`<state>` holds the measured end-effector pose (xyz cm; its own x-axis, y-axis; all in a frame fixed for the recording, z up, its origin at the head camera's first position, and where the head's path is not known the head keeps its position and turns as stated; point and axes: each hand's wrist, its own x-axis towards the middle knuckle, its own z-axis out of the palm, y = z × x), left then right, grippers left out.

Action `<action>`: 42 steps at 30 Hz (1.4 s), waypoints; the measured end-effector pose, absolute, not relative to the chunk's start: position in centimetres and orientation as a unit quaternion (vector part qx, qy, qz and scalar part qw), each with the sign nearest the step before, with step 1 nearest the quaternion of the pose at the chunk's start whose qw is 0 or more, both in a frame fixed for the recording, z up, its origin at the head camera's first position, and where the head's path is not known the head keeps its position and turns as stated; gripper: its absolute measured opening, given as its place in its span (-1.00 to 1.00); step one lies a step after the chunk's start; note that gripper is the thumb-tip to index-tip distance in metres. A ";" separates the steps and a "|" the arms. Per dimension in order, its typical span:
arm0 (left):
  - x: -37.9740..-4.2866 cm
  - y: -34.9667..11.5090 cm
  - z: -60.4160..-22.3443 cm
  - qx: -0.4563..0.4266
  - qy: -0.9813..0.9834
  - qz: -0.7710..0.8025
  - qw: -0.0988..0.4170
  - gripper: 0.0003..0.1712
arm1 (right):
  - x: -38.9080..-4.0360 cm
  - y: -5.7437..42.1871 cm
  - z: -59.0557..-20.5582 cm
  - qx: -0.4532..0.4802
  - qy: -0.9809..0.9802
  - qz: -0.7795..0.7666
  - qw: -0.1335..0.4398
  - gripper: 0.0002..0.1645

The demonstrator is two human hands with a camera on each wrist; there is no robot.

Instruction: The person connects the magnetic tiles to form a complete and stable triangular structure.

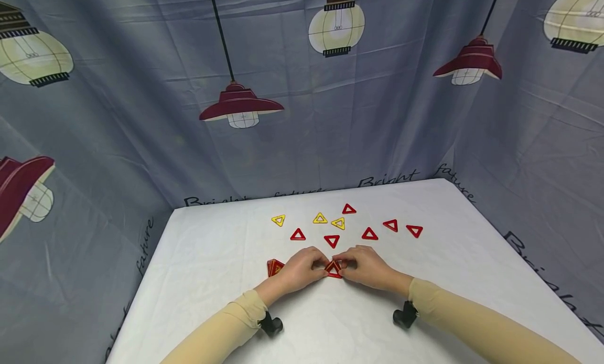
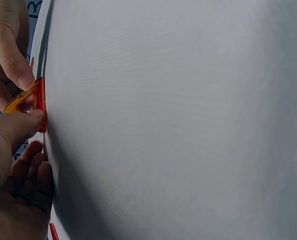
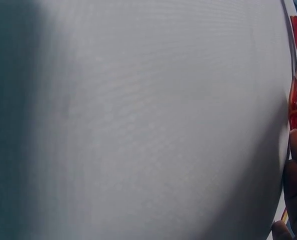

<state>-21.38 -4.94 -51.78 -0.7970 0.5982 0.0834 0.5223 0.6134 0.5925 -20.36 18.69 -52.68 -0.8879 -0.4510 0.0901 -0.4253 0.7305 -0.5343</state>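
Near the front middle of the white table, my two hands pinch a small cluster of triangular frame tiles (image 1: pixel 334 276) between them. My left hand (image 1: pixel 298 270) grips it from the left side, my right hand (image 1: pixel 370 268) from the right. In the left wrist view, an orange triangle frame (image 2: pixel 11 106) leans out from a red triangle frame (image 2: pixel 42 95), thumbs of both hands at them. The right wrist view catches only the red edge (image 3: pixel 294 112) of the cluster beside fingertips. Fingers hide much of how the tiles join.
A red assembled triangle-tile block (image 1: pixel 272 267) stands just left of my left hand, partly covered by it. Beyond the hands lie several loose red triangle frames (image 1: pixel 332 245) and 3 yellow triangle frames (image 1: pixel 320 221). A patterned grey curtain (image 1: pixel 302 143) borders the white table (image 1: pixel 212 248).
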 end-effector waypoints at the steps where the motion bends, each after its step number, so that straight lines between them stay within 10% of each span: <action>1: -21.4 -5.0 -51.8 0.312 0.896 0.310 0.061 -0.80 | -20.4 18.7 -52.7 -0.235 0.930 -0.283 0.024 -0.57; 42: -21.3 -4.7 -52.6 0.287 0.906 0.310 0.037 -0.79 | -20.3 19.6 -52.7 -0.221 0.936 -0.272 -0.012 -0.71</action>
